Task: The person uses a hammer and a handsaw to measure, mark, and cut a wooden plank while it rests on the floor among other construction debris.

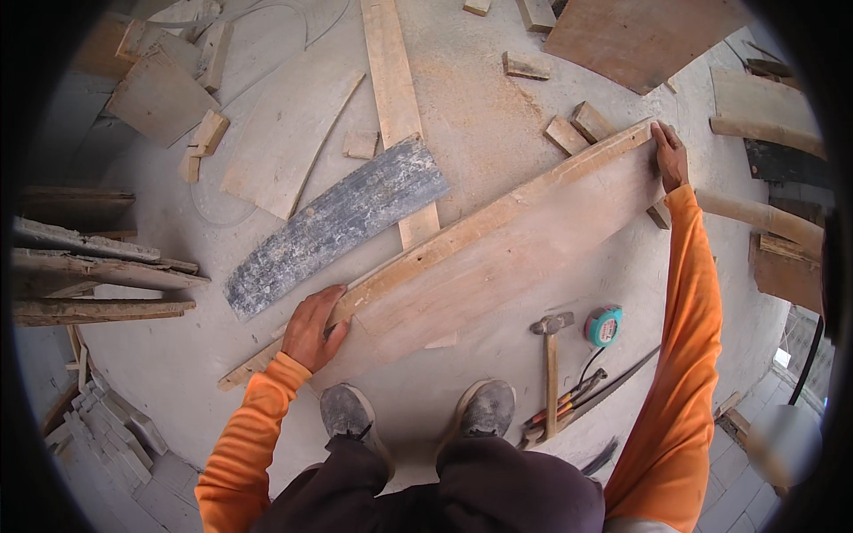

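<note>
A plywood panel (524, 271) with a wooden batten (502, 211) along its far edge stretches aslant in front of my feet, its right end farther away. My left hand (313, 330) grips the panel and batten near their left end, thumb on the near side. At the far right corner my right hand (671, 158) is closed round the panel's end, some fingers hidden behind it. The batten's left tip sticks out past my left hand. Beyond the panel lies a grey, stained board (338, 222), which crosses a long pale plank (394, 80).
Near my right foot lie a hammer (551, 373), a teal tape measure (603, 326), a handsaw (617, 382) and pliers (577, 391). Stacked boards (107, 266) stand at the left. Wood offcuts (565, 135) and plywood sheets (284, 133) are scattered on the dusty floor (480, 115).
</note>
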Demonstrator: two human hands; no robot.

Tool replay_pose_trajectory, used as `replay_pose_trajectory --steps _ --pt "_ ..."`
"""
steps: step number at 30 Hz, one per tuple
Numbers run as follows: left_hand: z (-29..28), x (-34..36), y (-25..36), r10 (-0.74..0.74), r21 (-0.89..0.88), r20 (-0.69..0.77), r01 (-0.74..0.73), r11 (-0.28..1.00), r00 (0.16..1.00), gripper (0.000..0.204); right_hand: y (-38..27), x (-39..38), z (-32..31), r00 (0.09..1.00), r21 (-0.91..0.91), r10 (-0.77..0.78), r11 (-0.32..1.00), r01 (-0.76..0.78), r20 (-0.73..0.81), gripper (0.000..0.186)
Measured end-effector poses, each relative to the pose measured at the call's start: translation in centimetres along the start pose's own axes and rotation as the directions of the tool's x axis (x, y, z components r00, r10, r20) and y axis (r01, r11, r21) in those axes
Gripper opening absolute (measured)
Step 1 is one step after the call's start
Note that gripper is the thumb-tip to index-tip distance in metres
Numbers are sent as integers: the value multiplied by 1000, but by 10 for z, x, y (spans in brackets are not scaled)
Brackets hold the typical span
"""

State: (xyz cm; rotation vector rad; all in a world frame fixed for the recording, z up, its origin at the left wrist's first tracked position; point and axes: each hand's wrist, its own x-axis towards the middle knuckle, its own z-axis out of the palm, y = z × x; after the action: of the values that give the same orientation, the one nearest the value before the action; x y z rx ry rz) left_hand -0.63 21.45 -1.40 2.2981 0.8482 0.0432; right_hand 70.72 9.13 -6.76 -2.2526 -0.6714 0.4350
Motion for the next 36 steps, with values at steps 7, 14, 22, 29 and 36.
replay_pose_trajectory --steps 7,14,22,29,36 --pt "-9 30 12 -73 -41 191 82 996 979 55 -21 -9 -7 999 -37 -26 999 28 46 59" --pt "-22 21 19 -93 -12 264 100 995 960 48 -3 -37 -46 990 71 49 996 -58 129 58" --pt "-33 3 7 18 13 179 -21 1000 984 44 -23 -88 -76 995 44 10 999 -14 97 58" --pt "-77 12 -13 -55 86 53 50 995 997 38 21 -149 -99 948 -65 311 950 -307 71 53" --pt "-69 4 -38 -41 59 43 38 998 998 35 32 -222 2 900 573 411 706 -416 148 59"
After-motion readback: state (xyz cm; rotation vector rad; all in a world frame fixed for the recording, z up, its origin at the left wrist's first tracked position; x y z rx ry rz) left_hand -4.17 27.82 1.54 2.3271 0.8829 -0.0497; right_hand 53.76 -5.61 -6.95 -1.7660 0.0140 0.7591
